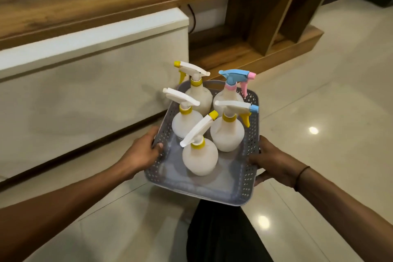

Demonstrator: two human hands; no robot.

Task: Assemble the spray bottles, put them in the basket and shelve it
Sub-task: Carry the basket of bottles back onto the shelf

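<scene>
Five assembled bottles (200, 156) are standing in the basket (247, 168), which is clamped by left hand (142, 155) and right hand (274, 165); shelving at one o'clock shelf (251, 49) is left.

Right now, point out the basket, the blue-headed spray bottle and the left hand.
basket (247, 168): head view, right perforated wall.
blue-headed spray bottle (232, 76): head view, blue trigger head.
left hand (141, 154): head view, back of hand at the basket's left rim.
</scene>
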